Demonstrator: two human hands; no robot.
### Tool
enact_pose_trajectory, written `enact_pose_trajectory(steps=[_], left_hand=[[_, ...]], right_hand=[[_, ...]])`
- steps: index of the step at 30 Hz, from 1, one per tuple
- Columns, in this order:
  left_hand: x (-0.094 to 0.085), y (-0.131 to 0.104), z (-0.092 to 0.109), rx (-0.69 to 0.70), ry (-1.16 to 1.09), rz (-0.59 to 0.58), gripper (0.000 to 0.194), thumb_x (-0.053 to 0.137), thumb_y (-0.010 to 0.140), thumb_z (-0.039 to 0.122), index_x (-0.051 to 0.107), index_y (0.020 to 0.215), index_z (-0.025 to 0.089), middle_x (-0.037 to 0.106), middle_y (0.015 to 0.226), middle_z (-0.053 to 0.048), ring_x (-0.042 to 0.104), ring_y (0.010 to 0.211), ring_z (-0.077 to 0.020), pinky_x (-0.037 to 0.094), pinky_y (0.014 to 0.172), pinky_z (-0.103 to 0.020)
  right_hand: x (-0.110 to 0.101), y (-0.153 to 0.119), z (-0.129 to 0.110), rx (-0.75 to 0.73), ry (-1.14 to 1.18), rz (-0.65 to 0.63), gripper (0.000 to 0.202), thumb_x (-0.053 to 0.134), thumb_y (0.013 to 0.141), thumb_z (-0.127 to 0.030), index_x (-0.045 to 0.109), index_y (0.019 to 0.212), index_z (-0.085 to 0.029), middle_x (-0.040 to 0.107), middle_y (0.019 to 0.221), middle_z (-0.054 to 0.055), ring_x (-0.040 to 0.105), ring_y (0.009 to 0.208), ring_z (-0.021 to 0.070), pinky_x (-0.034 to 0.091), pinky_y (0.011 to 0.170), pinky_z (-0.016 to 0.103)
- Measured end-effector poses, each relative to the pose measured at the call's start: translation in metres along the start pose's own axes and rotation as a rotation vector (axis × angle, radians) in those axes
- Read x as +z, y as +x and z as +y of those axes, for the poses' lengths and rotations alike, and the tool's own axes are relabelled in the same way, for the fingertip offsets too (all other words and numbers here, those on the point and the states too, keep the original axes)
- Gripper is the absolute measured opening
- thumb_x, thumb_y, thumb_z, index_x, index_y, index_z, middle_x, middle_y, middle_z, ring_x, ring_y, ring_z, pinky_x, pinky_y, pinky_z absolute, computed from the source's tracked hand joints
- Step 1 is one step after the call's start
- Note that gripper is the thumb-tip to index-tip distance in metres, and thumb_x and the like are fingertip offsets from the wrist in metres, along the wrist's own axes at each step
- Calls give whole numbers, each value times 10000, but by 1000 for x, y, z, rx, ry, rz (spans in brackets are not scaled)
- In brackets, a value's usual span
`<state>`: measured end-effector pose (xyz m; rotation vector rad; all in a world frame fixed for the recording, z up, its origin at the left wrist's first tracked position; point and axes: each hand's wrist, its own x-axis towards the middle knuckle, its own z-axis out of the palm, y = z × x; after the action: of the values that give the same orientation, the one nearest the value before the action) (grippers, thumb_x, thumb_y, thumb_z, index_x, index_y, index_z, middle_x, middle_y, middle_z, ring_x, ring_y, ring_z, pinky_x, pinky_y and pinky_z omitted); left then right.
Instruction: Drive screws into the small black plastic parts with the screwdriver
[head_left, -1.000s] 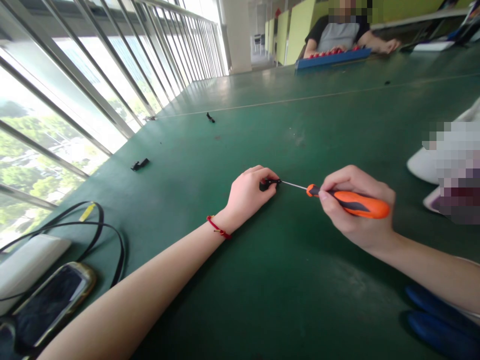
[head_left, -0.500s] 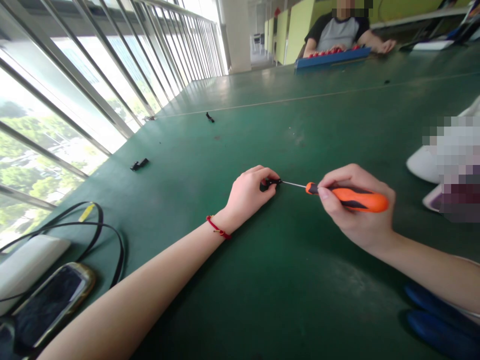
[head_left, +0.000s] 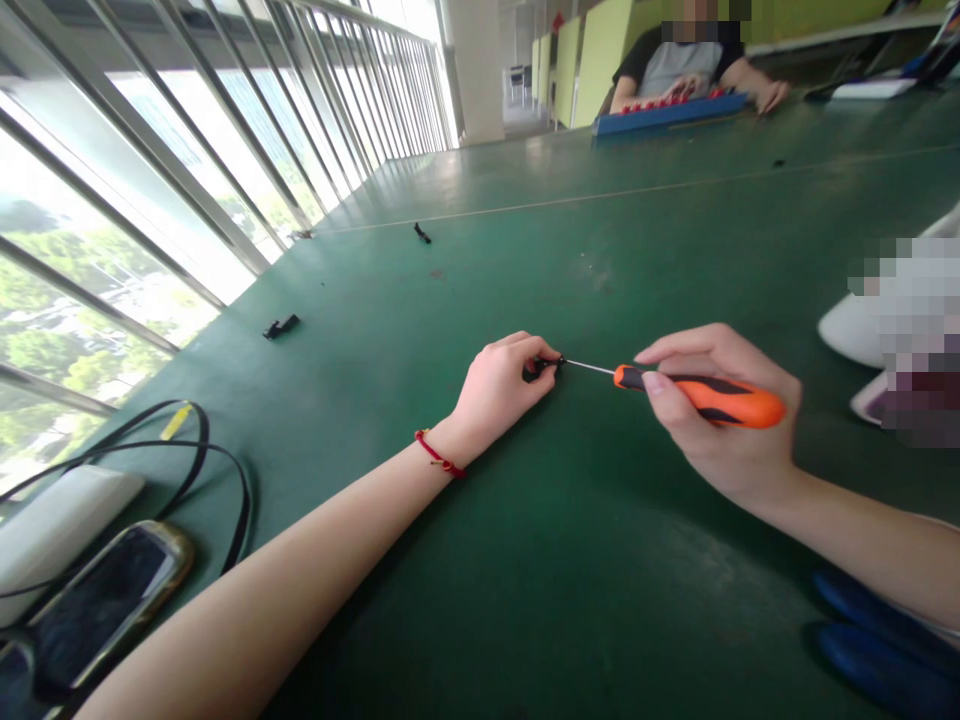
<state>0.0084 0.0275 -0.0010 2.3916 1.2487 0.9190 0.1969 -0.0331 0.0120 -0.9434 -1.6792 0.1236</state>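
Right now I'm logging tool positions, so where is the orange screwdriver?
In the head view, the orange screwdriver is right of centre, held in the right hand, its shaft pointing left to the small black part pinched in the left hand.

An indoor shared workspace, most like an open-plan office used for bench work. A long green table [head_left: 360,350] fills most of the view, its top scuffed. Across it sits another person [head_left: 679,68] behind a shallow blue tray [head_left: 667,118] of small red pieces. Beyond stand yellow-green partitions [head_left: 600,62] in a row, like office cubicles, with a pale pillar [head_left: 474,75] and a distant chair [head_left: 516,82]. Along the left, metal railings [head_left: 150,148] front bright daylight and treetops [head_left: 45,330] seen from above, suggesting an upper floor. An orange-and-black screwdriver [head_left: 739,403] adds a workshop note.
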Motion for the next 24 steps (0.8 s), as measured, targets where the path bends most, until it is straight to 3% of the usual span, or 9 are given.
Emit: enact_pose_trajectory(steps=[5,8,12,15,19,21,24], left_hand=[[-1,0,0,9,8,-10,157,542,775,157,678,852,168,659,845,-27,578,710,-116,468,651,-227],[-1,0,1,11,13,-8,164,536,776,152,674,863,172,659,852,-26,578,709,-114,468,649,-227],[0,-1,2,17,8,-21,162,543,765,145,670,863,170,654,881,-28,586,733,-117,477,666,-229],[-1,0,1,19,5,-32,165,544,763,146,669,867,170,653,891,-29,589,745,-121,485,682,-236],[-1,0,0,23,6,-38,162,543,762,146,668,861,176,650,886,-29,590,753,-125,489,692,-239],[-1,0,0,24,11,-36,168,539,767,150,669,871,179,650,891,-29,590,753,-126,489,689,-238],[0,-1,0,19,16,-32,171,539,772,153,671,878,180,652,890,-28,589,749,-126,489,681,-237]], right_hand=[[4,0,11,8,125,115,289,648,705,-160,557,962,-254,558,866,23,575,689,159,498,619,325],[3,1,10,68,159,33,259,633,738,-199,538,970,-261,534,682,-15,524,549,143,442,493,300],[-1,1,0,37,31,-51,70,598,789,-201,569,805,-263,502,517,-51,479,413,117,379,412,282],[-1,1,-1,-13,10,3,119,620,758,-173,581,831,-258,558,653,-20,545,518,130,436,465,279],[3,2,8,-43,138,114,351,662,671,-137,553,987,-248,524,867,17,563,665,146,496,622,319],[3,3,10,-7,192,89,409,664,669,-150,525,1042,-242,511,805,3,540,635,147,471,570,311],[0,1,6,27,53,12,236,638,729,-184,564,944,-247,503,591,-45,484,499,129,403,503,297]])
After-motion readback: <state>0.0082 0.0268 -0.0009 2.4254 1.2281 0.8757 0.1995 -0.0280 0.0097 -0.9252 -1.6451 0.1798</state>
